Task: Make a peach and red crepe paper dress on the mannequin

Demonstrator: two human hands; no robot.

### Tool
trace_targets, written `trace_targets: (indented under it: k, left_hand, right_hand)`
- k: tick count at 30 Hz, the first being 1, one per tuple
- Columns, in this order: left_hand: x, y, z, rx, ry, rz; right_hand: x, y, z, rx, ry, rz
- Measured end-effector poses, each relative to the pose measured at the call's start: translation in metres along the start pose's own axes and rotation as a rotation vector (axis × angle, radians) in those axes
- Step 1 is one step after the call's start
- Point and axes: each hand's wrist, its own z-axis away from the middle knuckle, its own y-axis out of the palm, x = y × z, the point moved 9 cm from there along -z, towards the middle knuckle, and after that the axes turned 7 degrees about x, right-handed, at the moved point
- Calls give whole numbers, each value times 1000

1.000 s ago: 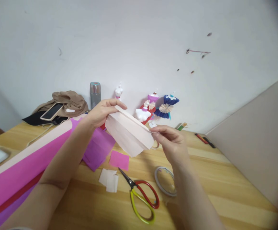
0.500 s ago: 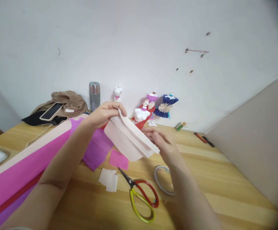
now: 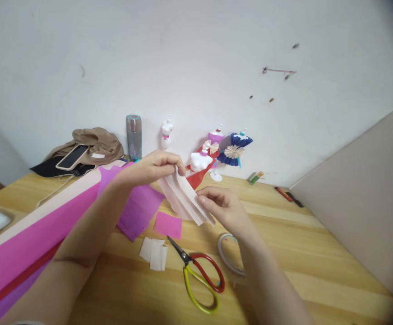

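Note:
A pale pink sheet of crepe paper (image 3: 185,198) with several lengthwise pleats hangs between my two hands, above the table. My left hand (image 3: 160,166) pinches its upper left end between thumb and fingers. At the other end, my right hand (image 3: 224,206) closes thumb and fingertips on the pleated edge. Below the sheet lie scissors (image 3: 192,267) with one red and one yellow handle, blades pointing away. Small pale paper scraps (image 3: 156,255) and a magenta paper piece (image 3: 168,225) are left of them. A roll of tape (image 3: 222,253) lies beside my right forearm.
Long magenta, pink and purple paper sheets (image 3: 61,212) cover the table's left side. Small mannequins (image 3: 201,161) in paper dresses stand near the wall, with a thermos (image 3: 134,137) to their left. A phone (image 3: 72,157) rests by brown cloth (image 3: 103,142).
My left hand has shifted slightly right and down. My right fingers, looser before, now pinch the sheet's edge, and the sheet has drawn into narrower pleats.

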Motion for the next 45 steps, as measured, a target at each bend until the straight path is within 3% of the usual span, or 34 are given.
trace_targets:
  k: [8,19,22,27,33,37,42,45]
  left_hand:
    - [-5,6,0,36,35,-63]
    - [18,8,-5,101,-12,112]
    - [17,7,-5,98,-36,139]
    - [23,1,4,8,-145,245]
    - [48,-6,32,-177,-295,421]
    - [60,-11,54,-301,-347,428]
    - [75,-9,77,-368,-394,426]
    - [90,-2,90,-394,-433,464]
  right_hand:
    - [-8,3,-2,-31,18,53]
    - [-14,3,-3,-26,62,64]
    - [-7,-1,-2,-50,14,79]
    - [6,-1,3,0,-95,-18]
    - [-5,7,4,-13,5,-71]
    - [-5,15,2,-19,40,-115]
    - [-9,11,-2,-44,85,29]
    - [-21,15,9,38,161,263]
